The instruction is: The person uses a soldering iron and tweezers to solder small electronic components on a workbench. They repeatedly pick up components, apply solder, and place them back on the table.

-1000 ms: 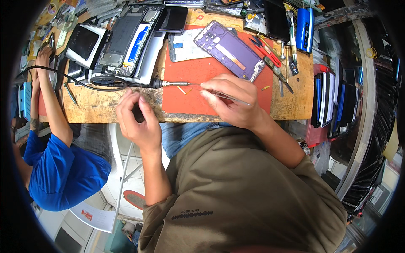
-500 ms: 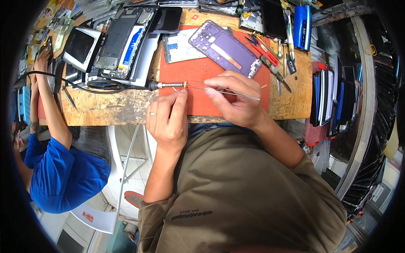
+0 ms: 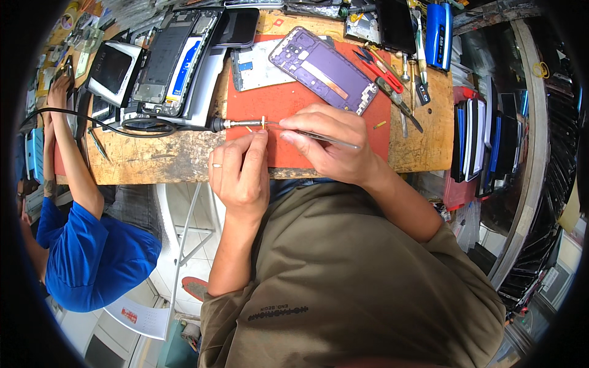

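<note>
My left hand [image 3: 240, 172] pinches a small yellowish strip [image 3: 263, 122] upright at the tip of a soldering iron [image 3: 236, 123], which lies pointing right over the orange mat [image 3: 288, 156]. My right hand [image 3: 329, 138] grips metal tweezers [image 3: 342, 143], their tips close to the strip. Another small yellow piece [image 3: 380, 125] lies at the mat's right. Just beyond my hands are a purple phone frame [image 3: 322, 70] and a white phone part [image 3: 264, 72]. The iron's black cable [image 3: 80, 111] runs off to the left.
Opened phones [image 3: 165, 67] are stacked at left; red-handled cutters [image 3: 392, 78], other tools and a blue case [image 3: 438, 37] lie at right on the worn wooden bench [image 3: 423, 147]. A co-worker in blue [image 3: 101, 257] works at left. Stacked devices [image 3: 475, 138] stand beyond the bench's right edge.
My left hand has moved up and right to the iron's tip and closed on the small strip. My right hand has shifted slightly, bringing the tweezers' tips nearer the strip.
</note>
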